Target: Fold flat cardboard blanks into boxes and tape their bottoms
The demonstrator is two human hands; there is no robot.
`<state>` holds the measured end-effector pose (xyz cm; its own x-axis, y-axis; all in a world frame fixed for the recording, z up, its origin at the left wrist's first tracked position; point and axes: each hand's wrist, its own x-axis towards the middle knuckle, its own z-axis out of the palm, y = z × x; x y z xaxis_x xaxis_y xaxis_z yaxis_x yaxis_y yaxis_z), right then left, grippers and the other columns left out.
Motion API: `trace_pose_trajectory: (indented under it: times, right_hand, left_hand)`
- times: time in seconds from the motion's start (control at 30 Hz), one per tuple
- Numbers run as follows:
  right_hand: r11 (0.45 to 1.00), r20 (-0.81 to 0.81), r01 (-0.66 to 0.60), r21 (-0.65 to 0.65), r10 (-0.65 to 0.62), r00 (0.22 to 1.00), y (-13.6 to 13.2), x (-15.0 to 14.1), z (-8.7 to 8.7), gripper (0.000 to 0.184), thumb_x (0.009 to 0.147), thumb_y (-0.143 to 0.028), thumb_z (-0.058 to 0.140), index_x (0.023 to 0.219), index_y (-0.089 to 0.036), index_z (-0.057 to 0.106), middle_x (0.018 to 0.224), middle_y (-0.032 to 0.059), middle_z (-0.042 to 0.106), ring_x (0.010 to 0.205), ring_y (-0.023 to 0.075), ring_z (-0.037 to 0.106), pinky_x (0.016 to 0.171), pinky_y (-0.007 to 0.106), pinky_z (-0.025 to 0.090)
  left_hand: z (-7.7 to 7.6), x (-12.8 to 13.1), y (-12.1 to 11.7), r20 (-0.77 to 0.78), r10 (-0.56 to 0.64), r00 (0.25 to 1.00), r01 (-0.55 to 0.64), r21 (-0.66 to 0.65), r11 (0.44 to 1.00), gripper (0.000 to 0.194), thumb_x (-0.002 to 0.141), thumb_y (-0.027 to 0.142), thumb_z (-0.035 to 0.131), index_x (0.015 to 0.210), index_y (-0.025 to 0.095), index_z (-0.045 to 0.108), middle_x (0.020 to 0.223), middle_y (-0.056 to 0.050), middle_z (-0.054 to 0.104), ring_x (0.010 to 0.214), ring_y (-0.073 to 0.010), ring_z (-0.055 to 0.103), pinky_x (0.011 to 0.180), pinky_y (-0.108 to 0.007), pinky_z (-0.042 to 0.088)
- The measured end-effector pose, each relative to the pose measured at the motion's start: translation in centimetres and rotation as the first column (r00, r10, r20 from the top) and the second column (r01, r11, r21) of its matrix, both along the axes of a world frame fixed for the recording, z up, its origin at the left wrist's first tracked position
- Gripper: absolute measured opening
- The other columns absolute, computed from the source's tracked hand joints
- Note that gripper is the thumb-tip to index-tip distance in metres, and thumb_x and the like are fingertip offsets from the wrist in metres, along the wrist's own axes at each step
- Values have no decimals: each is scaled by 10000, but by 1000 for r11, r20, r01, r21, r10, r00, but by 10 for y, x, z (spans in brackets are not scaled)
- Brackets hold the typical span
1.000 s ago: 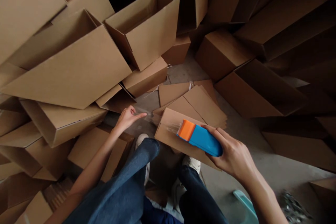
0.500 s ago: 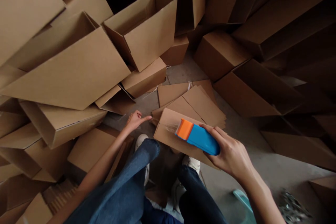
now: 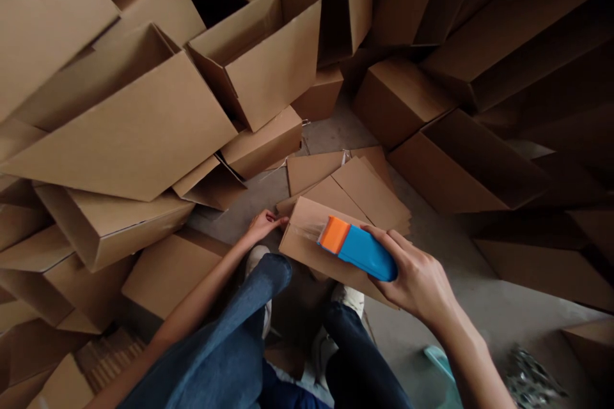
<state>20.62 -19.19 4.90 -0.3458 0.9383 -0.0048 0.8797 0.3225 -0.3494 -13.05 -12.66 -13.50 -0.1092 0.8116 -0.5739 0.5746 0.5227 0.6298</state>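
My right hand [image 3: 417,275] grips a blue and orange tape dispenser [image 3: 359,248] from its rear end. The dispenser's orange head rests over the top of a narrow cardboard box [image 3: 311,246] between my knees. A short strip of clear tape [image 3: 307,230] shows on the box, left of the orange head. At the box's left end is my left hand [image 3: 265,227], its thumb reaching to the box edge and its other fingers loosely curled. It appears to hold nothing.
Flattened cardboard sheets [image 3: 352,188] lie on the floor behind the box. Open cartons [image 3: 273,57] are piled at the left and back, with more cartons [image 3: 460,160] at the right. A teal plastic object [image 3: 441,364] lies at lower right, beside a patterned dark item [image 3: 535,377].
My left hand has moved right, bringing its thumb to the left end of the box. The right hand and tape dispenser have hardly moved.
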Motion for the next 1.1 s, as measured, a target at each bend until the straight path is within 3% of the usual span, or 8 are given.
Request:
trace_pose_trajectory:
  times: [0.17,0.37,0.53,0.67,0.8,0.87,0.97,1.1]
  right_hand:
    - [1000,7,9,9,-9,1000,0,-2,0,586,755,-204,532,1339,-255,508,1017,38,693,827,215,711,575,271,533]
    - [1000,10,18,-2,-18,1000,2,-4,0,589,775,-210,534,1361,-263,503,1005,32,682,840,209,708,597,270,537]
    - [999,23,41,-10,-41,999,1,-5,-1,597,771,-206,545,1363,-273,509,1000,24,678,836,210,710,580,270,535]
    - [999,15,44,-11,-43,999,1,-6,-1,606,762,-210,556,1364,-270,509,1010,24,680,847,216,711,580,277,537]
    - [999,12,39,-11,-39,999,1,-6,-2,611,760,-205,552,1366,-270,505,1015,24,680,843,213,710,579,277,533]
    - [999,16,39,-11,-39,999,0,-6,-1,610,760,-203,547,1365,-275,503,1015,23,680,839,211,710,569,274,524]
    - [999,28,42,-15,-42,999,1,-6,1,602,754,-210,548,1351,-272,508,1004,24,682,811,214,707,537,274,501]
    - [999,19,39,-7,-39,999,3,-7,3,576,758,-221,550,1332,-269,519,977,26,681,806,213,701,529,267,485]
  left_hand:
    - [-10,1,-3,111,34,993,-34,3,999,511,610,651,766,786,184,655,833,-72,732,849,-245,670,786,-333,483]
    - [-16,2,-5,127,50,991,-52,10,999,520,614,649,765,816,178,677,944,-114,755,970,-289,678,892,-373,485]
    - [-13,1,-5,105,91,990,-90,-15,996,750,581,640,796,1118,139,645,1164,-184,714,1129,-353,646,982,-432,458]
    - [13,4,-2,153,161,975,-174,75,982,789,600,632,801,1211,166,624,1317,-190,648,1287,-360,554,1090,-446,390]
    - [57,17,-3,451,180,874,-232,64,971,733,724,729,652,1231,198,652,1359,-148,638,1325,-328,535,1105,-433,398]
    - [78,28,-7,558,173,812,-205,-5,979,766,760,766,587,1281,207,639,1403,-130,611,1343,-322,522,1112,-435,399]
    - [102,48,-12,600,144,787,-99,-107,989,778,837,813,423,1308,232,639,1383,-91,633,1338,-306,530,1104,-418,419]
    - [109,69,-11,621,124,774,-2,-193,981,882,884,832,161,1363,237,602,1220,-84,726,1185,-305,644,999,-418,504]
